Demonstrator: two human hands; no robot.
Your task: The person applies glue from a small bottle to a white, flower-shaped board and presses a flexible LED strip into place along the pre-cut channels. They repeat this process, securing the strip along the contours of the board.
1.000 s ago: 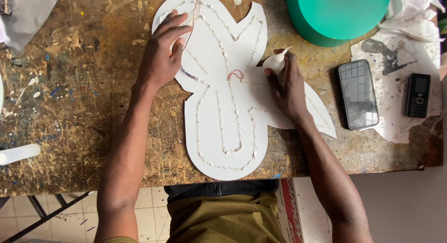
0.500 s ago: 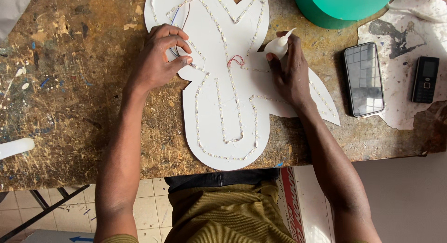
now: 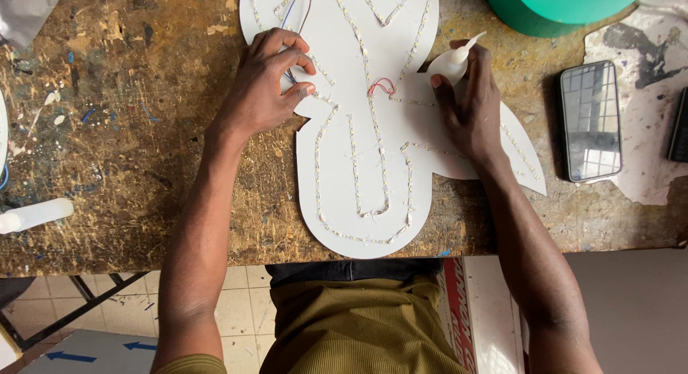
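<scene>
Glue bottle [image 3: 450, 61] in right hand [image 3: 469, 105] (upright)

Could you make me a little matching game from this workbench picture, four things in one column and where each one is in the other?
Things:
1. small white squeeze bottle
2. smartphone
3. green round container
4. blue and red wires

Places:
A. flat on the bench, beyond the right hand
B. far edge of the bench, top right
C. in the right hand
D. under the left hand fingertips

Pairs: 1-C, 2-A, 3-B, 4-D
</scene>
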